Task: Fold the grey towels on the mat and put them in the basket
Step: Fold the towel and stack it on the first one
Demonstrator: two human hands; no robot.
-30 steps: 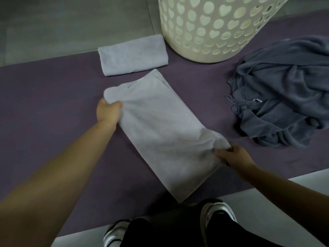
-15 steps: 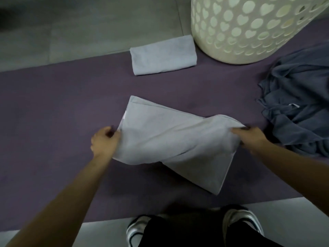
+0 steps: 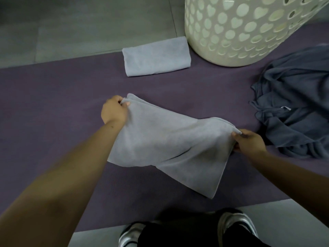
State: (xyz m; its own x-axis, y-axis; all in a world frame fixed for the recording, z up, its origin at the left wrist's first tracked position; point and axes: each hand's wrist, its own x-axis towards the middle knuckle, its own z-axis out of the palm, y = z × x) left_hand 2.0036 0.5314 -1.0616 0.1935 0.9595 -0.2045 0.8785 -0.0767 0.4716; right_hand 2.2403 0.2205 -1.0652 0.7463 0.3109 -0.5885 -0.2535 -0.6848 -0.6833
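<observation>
While the left hand [image 3: 114,110] pinches one far corner of the light grey towel [image 3: 169,147] and the right hand [image 3: 249,144] grips the other, the cloth sags over the purple mat [image 3: 53,97]. Beyond it lies a folded towel [image 3: 156,57] beside the cream basket [image 3: 249,31]; a dark grey heap [image 3: 295,107] sits just right of the right hand.

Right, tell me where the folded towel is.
In the head view the folded towel lies at the mat's far edge, just left of the basket, beyond the towel being held.

We note grey tiled floor [image 3: 89,24] beyond mat, paler floor strip [image 3: 284,220] at near edge; light dim.
</observation>
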